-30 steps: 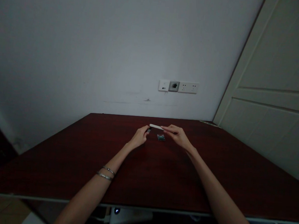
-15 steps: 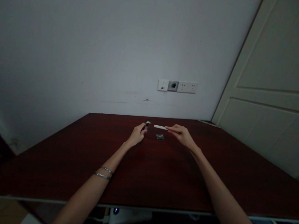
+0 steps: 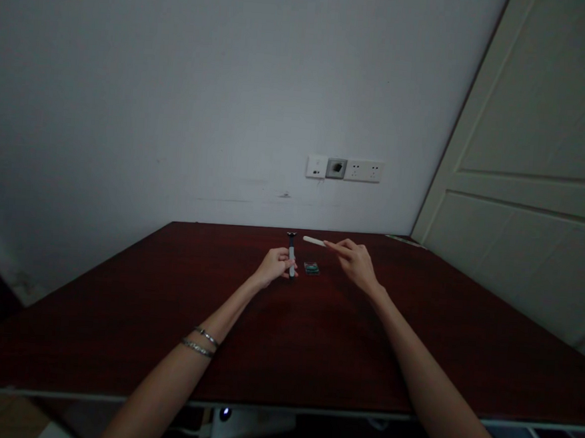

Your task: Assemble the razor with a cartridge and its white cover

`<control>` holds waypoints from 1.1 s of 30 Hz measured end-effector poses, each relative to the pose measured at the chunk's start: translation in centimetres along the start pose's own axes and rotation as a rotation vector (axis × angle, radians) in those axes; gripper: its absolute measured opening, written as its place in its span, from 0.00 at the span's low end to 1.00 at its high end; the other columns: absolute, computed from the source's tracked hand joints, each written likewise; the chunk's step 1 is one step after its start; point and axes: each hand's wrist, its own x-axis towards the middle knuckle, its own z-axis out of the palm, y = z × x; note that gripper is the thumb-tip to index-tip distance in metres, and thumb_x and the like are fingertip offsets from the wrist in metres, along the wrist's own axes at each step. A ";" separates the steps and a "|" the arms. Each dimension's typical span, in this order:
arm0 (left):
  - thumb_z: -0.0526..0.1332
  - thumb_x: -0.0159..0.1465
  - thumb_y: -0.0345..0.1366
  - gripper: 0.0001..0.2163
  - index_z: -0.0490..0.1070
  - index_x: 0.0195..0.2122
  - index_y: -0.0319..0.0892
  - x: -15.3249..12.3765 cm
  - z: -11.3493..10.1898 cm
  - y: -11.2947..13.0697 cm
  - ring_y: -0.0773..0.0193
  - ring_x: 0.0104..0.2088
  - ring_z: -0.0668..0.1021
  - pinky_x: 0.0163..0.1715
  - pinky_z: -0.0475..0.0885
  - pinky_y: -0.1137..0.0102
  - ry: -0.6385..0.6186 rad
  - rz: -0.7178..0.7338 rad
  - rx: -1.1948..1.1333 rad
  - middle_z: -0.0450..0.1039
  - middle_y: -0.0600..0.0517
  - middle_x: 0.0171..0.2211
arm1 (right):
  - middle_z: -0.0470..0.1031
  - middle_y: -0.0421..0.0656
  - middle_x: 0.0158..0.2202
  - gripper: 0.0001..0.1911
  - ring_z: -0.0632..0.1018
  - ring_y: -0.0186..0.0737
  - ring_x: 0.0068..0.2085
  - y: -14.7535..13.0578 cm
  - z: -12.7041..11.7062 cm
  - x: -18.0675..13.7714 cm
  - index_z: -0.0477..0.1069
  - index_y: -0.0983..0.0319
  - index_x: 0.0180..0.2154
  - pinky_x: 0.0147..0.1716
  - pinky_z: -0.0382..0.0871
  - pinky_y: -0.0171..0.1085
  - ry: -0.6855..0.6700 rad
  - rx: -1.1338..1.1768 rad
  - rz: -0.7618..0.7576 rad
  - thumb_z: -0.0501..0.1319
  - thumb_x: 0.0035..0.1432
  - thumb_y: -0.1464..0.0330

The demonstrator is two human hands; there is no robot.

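Observation:
My left hand (image 3: 274, 266) is closed round the lower handle of a razor (image 3: 291, 253), grey and black, held upright with its dark head at the top. Between the fingers of my right hand (image 3: 357, 260) is one end of a flat, white, round-tipped stick (image 3: 313, 241) that looks like a nail file; its free end points left toward the razor without touching it. A small clear case (image 3: 312, 268) with something green in it lies on the table between the two hands.
The dark red table (image 3: 206, 306) reaches back to a pale wall holding sockets (image 3: 363, 170). A white panelled door (image 3: 517, 228) stands at the right. Under the front edge, a white power strip (image 3: 252, 428) with a cable shows.
The razor has been turned upright and more of its handle now shows in my left hand, which sits slightly lower. The white stick in my right hand has risen slightly.

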 end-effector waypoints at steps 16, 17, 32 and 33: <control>0.56 0.58 0.28 0.01 0.64 0.30 0.36 0.0 0.0 0.2 0.68 0.20 0.76 0.18 0.70 0.76 -0.057 -0.010 0.040 0.69 0.53 0.24 | 0.72 0.42 0.35 0.18 0.72 0.36 0.33 -0.4 1.1 0.3 0.68 0.52 0.50 0.34 0.62 0.35 0.084 0.236 0.023 0.54 0.58 0.71; 0.56 0.58 0.28 0.01 0.64 0.30 0.36 -0.1 0.2 0.2 0.68 0.20 0.76 0.19 0.70 0.75 -0.069 -0.007 0.040 0.69 0.53 0.24 | 0.72 0.41 0.35 0.18 0.72 0.36 0.34 -0.6 1.3 0.4 0.68 0.51 0.50 0.35 0.62 0.34 0.078 0.244 0.013 0.54 0.58 0.71; 0.57 0.57 0.27 0.01 0.63 0.29 0.36 -0.1 0.1 0.2 0.70 0.20 0.75 0.19 0.69 0.79 -0.043 0.065 0.053 0.69 0.53 0.23 | 0.72 0.43 0.32 0.16 0.72 0.36 0.32 0.0 1.6 0.1 0.72 0.56 0.46 0.33 0.64 0.35 0.084 0.438 0.078 0.55 0.57 0.68; 0.57 0.56 0.27 0.01 0.63 0.29 0.36 0.0 0.0 0.2 0.70 0.20 0.75 0.19 0.69 0.79 -0.026 0.079 0.054 0.69 0.54 0.23 | 0.72 0.43 0.32 0.16 0.71 0.36 0.31 0.3 1.5 0.0 0.73 0.57 0.46 0.32 0.65 0.35 0.108 0.472 0.117 0.56 0.56 0.67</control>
